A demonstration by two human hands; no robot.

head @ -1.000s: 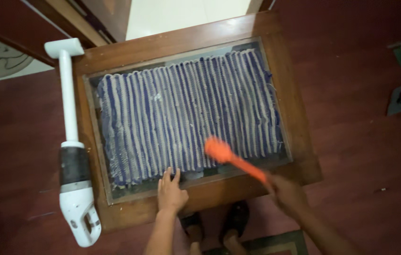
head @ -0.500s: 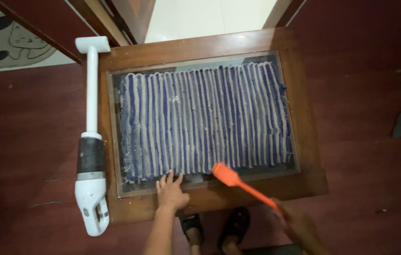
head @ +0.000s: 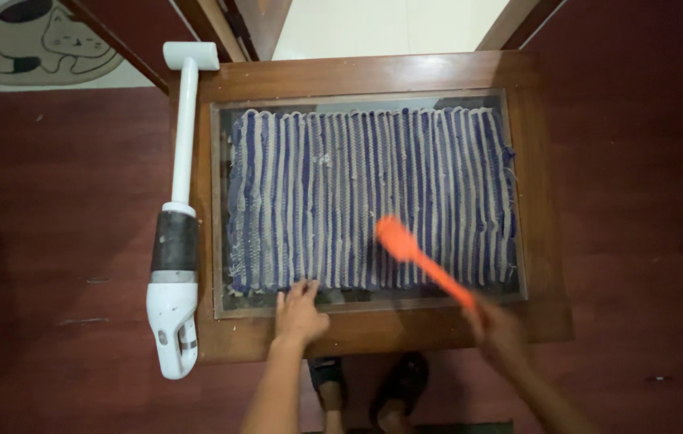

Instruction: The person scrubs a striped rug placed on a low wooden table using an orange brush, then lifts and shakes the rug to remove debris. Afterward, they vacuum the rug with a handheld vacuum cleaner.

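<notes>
On the striped rug [head: 370,201], over its near right part, lay the orange brush [head: 422,259], gripped at the handle by the blurred right hand [head: 494,328]. Left hand [head: 300,313] flat, fingers spread, pinning the rug's near edge. Brush head farther up the rug than half a second before.

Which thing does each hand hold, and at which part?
The right hand holds the orange brush by the end of its handle. The left hand holds nothing; it presses flat on the striped mat's near edge.
</notes>
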